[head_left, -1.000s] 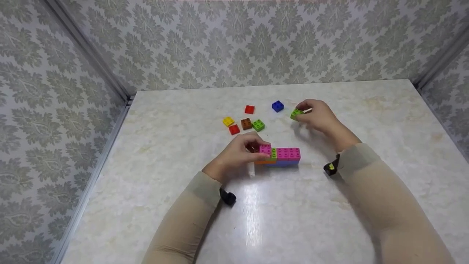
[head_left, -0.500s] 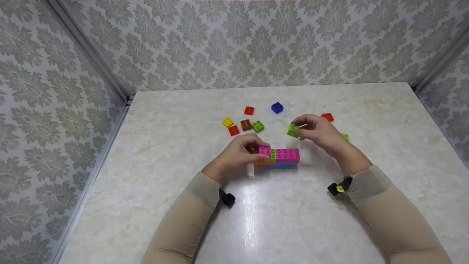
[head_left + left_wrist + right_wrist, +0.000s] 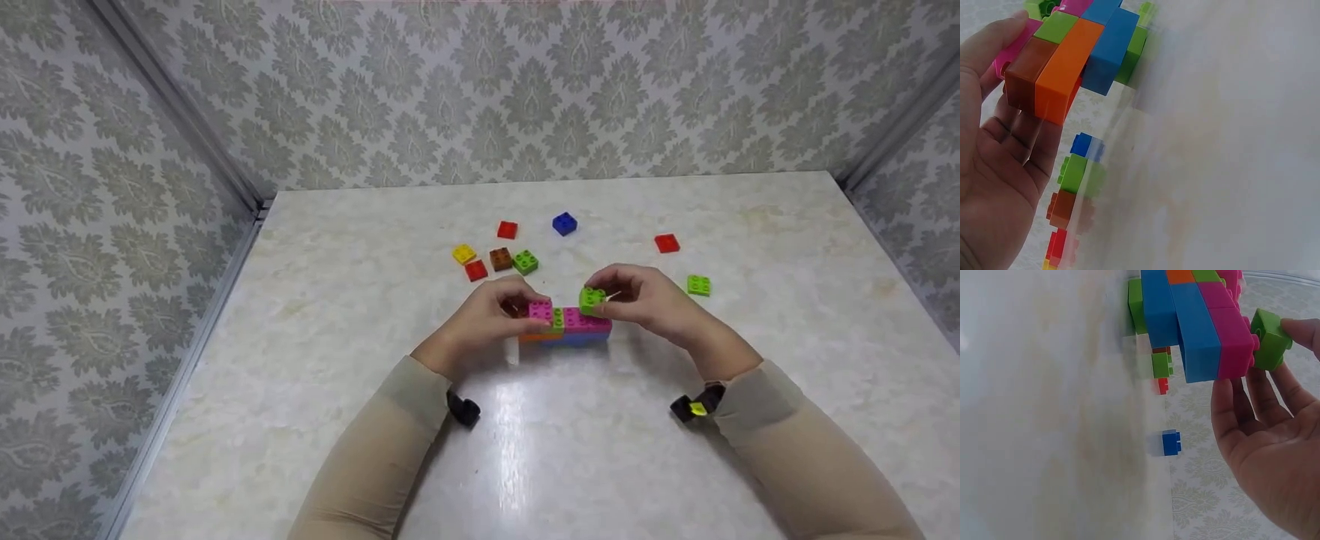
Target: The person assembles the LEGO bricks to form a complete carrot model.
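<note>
My left hand grips the left end of a built block of toy building bricks, its thumb by a small pink brick on top. Orange, brown and blue bricks make up the block's lower layers, with pink bricks at its right end. Between thumb and fingers, my right hand pinches a green brick over that pink end. The green brick is tilted against the pink studs; whether it touches them I cannot tell.
Behind the block lie loose yellow, brown, green and blue bricks, plus red ones. A red brick and a flat green brick lie right. Patterned walls edge the table.
My right hand has brought the green brick from the back right of the table toward me and left, to above the block's right end. My left hand keeps its grip in place.
</note>
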`<state>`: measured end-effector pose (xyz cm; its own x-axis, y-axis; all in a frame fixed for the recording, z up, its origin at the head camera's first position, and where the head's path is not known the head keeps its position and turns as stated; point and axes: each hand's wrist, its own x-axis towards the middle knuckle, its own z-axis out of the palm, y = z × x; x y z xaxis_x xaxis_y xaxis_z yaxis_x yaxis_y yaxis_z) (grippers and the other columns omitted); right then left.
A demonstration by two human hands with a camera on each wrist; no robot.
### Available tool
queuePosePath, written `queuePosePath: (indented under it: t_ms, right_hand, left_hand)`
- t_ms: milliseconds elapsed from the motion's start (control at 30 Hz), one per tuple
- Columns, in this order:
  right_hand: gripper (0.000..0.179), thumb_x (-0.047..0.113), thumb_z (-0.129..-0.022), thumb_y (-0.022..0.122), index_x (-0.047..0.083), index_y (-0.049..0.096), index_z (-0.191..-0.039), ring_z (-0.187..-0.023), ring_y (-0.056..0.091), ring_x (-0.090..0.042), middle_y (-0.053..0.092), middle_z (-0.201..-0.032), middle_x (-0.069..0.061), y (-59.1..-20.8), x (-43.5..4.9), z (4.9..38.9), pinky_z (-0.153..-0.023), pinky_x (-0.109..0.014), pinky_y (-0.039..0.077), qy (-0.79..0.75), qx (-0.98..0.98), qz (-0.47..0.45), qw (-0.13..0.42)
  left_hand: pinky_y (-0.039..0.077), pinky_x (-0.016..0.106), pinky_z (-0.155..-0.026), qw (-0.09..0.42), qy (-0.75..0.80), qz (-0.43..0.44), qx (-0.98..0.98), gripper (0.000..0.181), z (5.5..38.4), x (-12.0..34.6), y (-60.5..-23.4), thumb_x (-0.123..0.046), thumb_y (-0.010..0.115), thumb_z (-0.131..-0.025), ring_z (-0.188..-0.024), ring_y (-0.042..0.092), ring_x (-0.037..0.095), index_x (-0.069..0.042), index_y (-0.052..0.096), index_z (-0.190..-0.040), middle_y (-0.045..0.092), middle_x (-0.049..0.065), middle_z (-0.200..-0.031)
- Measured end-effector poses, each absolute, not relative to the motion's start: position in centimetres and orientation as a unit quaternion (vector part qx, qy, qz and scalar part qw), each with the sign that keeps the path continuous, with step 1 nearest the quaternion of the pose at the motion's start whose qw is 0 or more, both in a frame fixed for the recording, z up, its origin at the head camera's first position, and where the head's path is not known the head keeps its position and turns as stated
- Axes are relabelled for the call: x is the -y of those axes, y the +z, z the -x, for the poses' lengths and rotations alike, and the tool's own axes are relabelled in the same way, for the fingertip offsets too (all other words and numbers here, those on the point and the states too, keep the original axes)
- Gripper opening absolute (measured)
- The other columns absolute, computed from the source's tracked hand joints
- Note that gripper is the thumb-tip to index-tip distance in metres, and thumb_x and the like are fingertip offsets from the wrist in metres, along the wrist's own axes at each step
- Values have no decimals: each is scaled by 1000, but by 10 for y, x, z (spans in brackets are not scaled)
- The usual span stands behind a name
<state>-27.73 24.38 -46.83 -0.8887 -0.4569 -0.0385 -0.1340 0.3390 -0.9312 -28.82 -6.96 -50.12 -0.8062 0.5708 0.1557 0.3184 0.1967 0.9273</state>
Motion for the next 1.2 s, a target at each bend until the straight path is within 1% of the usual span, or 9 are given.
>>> queuePosePath:
  t_ms: [133, 300, 500, 633, 767, 867, 1067, 1133, 1200]
  right_hand:
    - [35, 10, -100, 83, 4, 76, -134, -114, 72, -20, 76, -132, -12, -471, -244, 279, -97, -22, 59, -519, -813, 216, 150]
    - [34, 6, -101, 82, 4, 76, -134, -115, 71, -17, 75, -133, -8, -474, -249, 281, -100, -23, 58, -523, -799, 252, 155]
    - [33, 10, -103, 83, 6, 76, -135, -119, 71, -18, 76, -135, -6, -475, -252, 283, -103, -26, 57, -518, -800, 258, 160]
    - [32, 9, -102, 83, 7, 78, -133, -118, 70, -17, 77, -132, -5, -474, -251, 283, -104, -26, 57, -516, -803, 257, 150]
    - [31, 5, -102, 82, 2, 78, -132, -119, 71, -14, 78, -129, -2, -477, -250, 280, -105, -25, 57, -525, -800, 261, 128]
    - [32, 6, -103, 81, 2, 77, -134, -121, 70, -11, 78, -131, -1, -481, -249, 276, -106, -23, 56, -531, -799, 256, 118]
    - [34, 9, -103, 82, 5, 78, -137, -126, 69, -10, 76, -142, -11, -491, -247, 272, -108, -24, 56, -541, -798, 239, 111]
    - [34, 8, -102, 82, 5, 78, -136, -127, 69, -10, 76, -144, -15, -493, -246, 272, -109, -25, 56, -544, -797, 240, 110]
    - [34, 7, -102, 82, 5, 78, -136, -128, 69, -9, 76, -144, -15, -495, -246, 272, -109, -25, 56, -544, -796, 242, 111]
  left_hand:
    - [56, 27, -91, 113, 563, -290, -766, 31, 288, 70, -500, -16, 89, -99, -100, 65, 22, -9, 84, -128, 74, 6, -112]
    - [56, 26, -92, 113, 556, -289, -771, 31, 288, 70, -496, -17, 89, -99, -100, 64, 15, -9, 83, -129, 74, 8, -114]
    - [55, 25, -89, 103, 549, -295, -775, 30, 290, 68, -495, -16, 89, -98, -98, 64, 12, -7, 82, -127, 75, 9, -115]
    - [55, 26, -89, 105, 549, -293, -775, 30, 290, 68, -493, -16, 89, -99, -98, 64, 14, -8, 82, -127, 75, 9, -115]
    - [55, 27, -89, 109, 551, -292, -774, 30, 290, 67, -491, -17, 88, -100, -99, 63, 17, -8, 83, -128, 74, 8, -115]
    - [55, 27, -90, 112, 552, -292, -773, 30, 290, 68, -491, -17, 88, -100, -99, 63, 17, -8, 82, -128, 74, 8, -116]
    - [54, 26, -88, 109, 554, -293, -772, 29, 289, 68, -498, -16, 89, -99, -98, 62, 16, -9, 82, -127, 73, 8, -115]
    - [54, 27, -88, 102, 555, -296, -771, 29, 289, 68, -501, -15, 89, -99, -98, 63, 18, -8, 82, -126, 73, 8, -115]
    - [55, 28, -88, 95, 556, -299, -769, 30, 288, 69, -505, -16, 90, -98, -97, 63, 21, -8, 82, -126, 74, 9, -114]
